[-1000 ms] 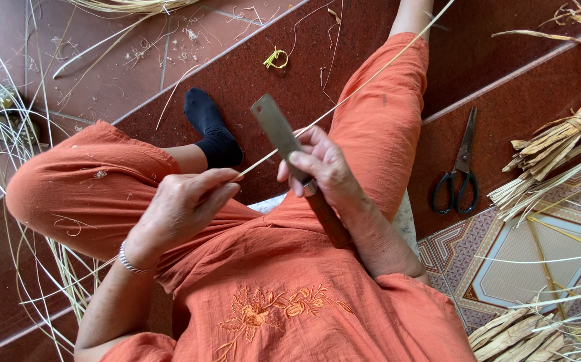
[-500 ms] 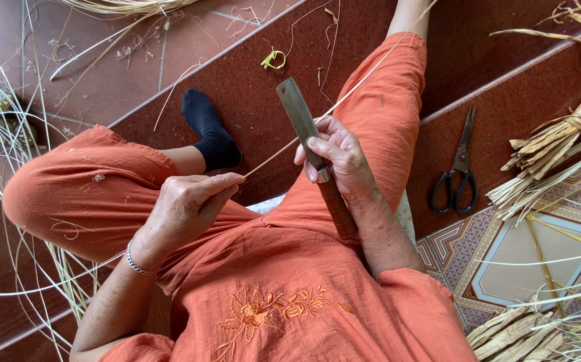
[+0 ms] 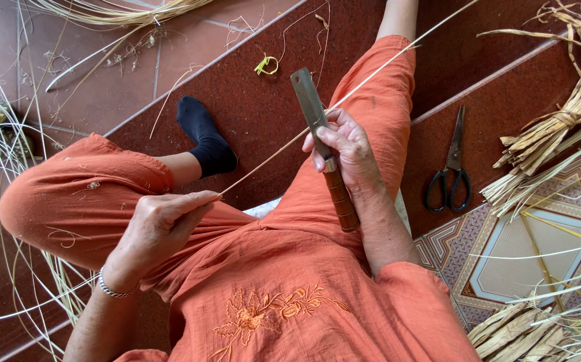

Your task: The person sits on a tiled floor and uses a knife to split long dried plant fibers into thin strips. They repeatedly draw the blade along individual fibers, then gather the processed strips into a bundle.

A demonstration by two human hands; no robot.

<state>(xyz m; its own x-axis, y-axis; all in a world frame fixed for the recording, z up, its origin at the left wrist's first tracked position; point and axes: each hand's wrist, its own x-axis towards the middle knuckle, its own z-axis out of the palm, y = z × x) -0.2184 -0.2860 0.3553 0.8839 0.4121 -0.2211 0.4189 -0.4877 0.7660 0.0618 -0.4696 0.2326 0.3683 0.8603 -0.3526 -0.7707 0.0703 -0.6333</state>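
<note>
While the left hand (image 3: 160, 224) pinched the near end of the thin cane strip (image 3: 344, 100) at its fingertips, the right hand (image 3: 344, 151) had shifted: a second earlier the knife (image 3: 317, 137) sat lower with its blade tip nearer 10 o'clock; by this frame it had risen and the blade pointed closer to 11. The right hand was clamped on the knife where blade meets wooden handle, thumb over the blade, and the strip ran under that thumb against the steel. Judging from that, the blade was being drawn along the strip, stripping or thinning it, with the pass partway along.

The strip ran taut from the left fingertips out to 1 o'clock, over the right knee. Hands well apart, joined only by the strip.

Around: black scissors (image 3: 448, 174) on the floor at 3 o'clock, bundled dried leaves (image 3: 565, 117) at 2 o'clock, loose strands (image 3: 16, 154) at 9 o'clock, a yellow scrap (image 3: 266, 64) at 12. Nothing lay across the strip's line.
</note>
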